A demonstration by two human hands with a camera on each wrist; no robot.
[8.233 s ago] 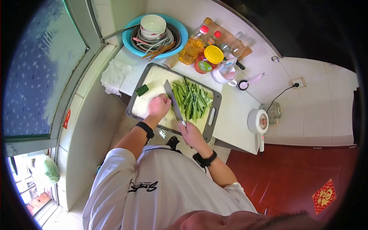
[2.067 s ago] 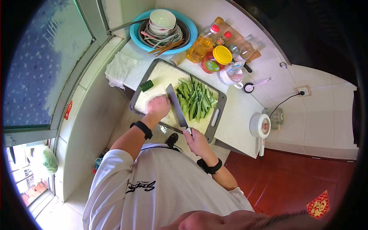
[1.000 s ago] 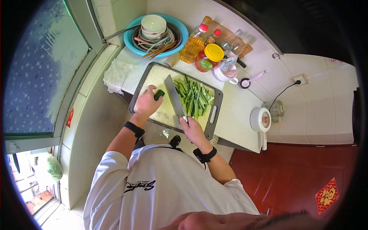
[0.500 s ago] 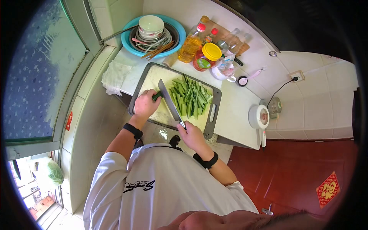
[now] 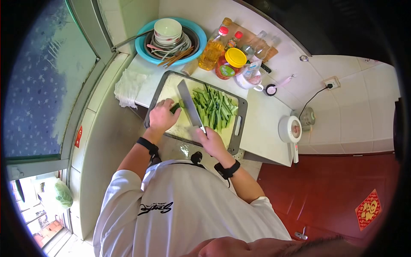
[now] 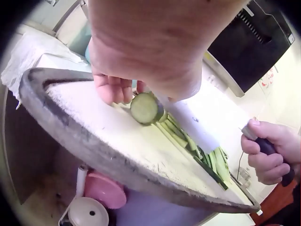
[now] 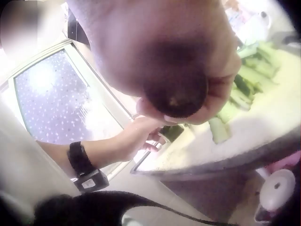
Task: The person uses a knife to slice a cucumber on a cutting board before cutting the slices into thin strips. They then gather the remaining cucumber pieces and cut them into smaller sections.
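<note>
Left hand [image 5: 162, 115] pins cucumber stub [image 6: 146, 108] (cut face showing) near cutting board's [image 5: 169, 84] left edge. Right hand [image 5: 209, 140] grips knife [image 5: 189, 107] handle, blade just beside stub; cucumber strips [image 5: 214, 108] toward board's right edge.

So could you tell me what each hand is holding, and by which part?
The right hand grips the cleaver by its dark handle. The left hand holds the cucumber stub by its uncut end, against the cutting board.
</note>
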